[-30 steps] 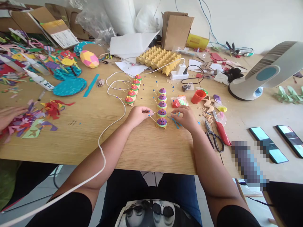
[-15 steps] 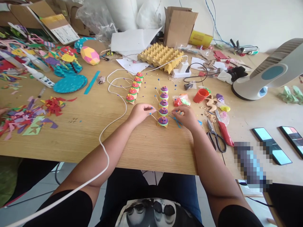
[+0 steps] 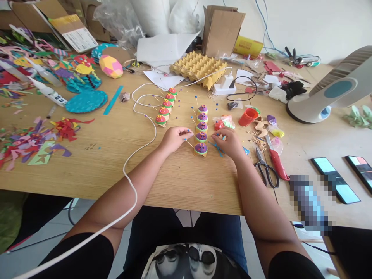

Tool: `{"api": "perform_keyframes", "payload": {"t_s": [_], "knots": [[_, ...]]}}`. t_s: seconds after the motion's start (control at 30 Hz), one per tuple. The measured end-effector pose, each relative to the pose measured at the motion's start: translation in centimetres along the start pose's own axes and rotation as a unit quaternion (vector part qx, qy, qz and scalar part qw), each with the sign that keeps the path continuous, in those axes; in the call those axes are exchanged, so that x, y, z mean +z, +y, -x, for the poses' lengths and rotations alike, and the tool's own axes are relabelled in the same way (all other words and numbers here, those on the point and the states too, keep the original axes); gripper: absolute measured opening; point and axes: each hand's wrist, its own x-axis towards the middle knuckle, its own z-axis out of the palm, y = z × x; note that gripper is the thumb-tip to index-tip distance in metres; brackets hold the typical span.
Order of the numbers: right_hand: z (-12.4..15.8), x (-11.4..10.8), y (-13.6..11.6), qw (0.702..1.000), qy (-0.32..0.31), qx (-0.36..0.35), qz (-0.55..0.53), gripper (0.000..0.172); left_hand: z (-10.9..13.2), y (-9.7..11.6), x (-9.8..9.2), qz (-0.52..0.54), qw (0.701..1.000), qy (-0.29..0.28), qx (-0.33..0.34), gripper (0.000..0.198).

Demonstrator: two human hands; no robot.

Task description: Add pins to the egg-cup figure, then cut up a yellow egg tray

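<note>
A row of egg-carton cups (image 3: pixel 201 148), purple on top with light green and yellow below, stands on the table between my hands. Blue-tipped thin sticks jut out from its left side. My left hand (image 3: pixel 176 139) pinches one of these sticks beside the second cup from the front. On the opposite side of that cup, my right hand (image 3: pixel 228 141) has thumb and forefinger pressed together; what lies between them is too small to make out. Blue strips (image 3: pixel 216 148) lie under the right hand. A second row of cups, red and green (image 3: pixel 164 111), stands further left.
Scissors (image 3: pixel 265 168) and a red-handled knife (image 3: pixel 278 164) lie right of my forearm, near two phones (image 3: pixel 335 179). A white cable (image 3: pixel 128 174) crosses my left arm. Behind are an egg tray (image 3: pixel 199 68), a power strip (image 3: pixel 223 89) and an orange cup (image 3: pixel 248 117).
Both hands stay almost in place at the purple row, with only a slight shift of the view. Another person's fingers at the left edge have gone out of sight.
</note>
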Motion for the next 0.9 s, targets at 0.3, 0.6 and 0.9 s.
{"api": "perform_keyframes", "payload": {"t_s": [0.3, 0.6, 0.9], "knots": [[-0.10, 0.22, -0.11, 1.000, 0.001, 0.002, -0.009, 0.014, 0.03, -0.03, -0.15, -0.009, 0.999, -0.034, 0.020, 0.039], [-0.15, 0.45, -0.21, 1.000, -0.002, 0.009, -0.006, 0.013, -0.01, -0.24, -0.24, -0.034, 0.999, -0.036, 0.018, 0.040], [-0.21, 0.37, -0.58, 1.000, -0.002, 0.005, 0.002, 0.014, 0.04, -0.01, -0.17, -0.057, 0.997, -0.043, 0.032, 0.038]]}}
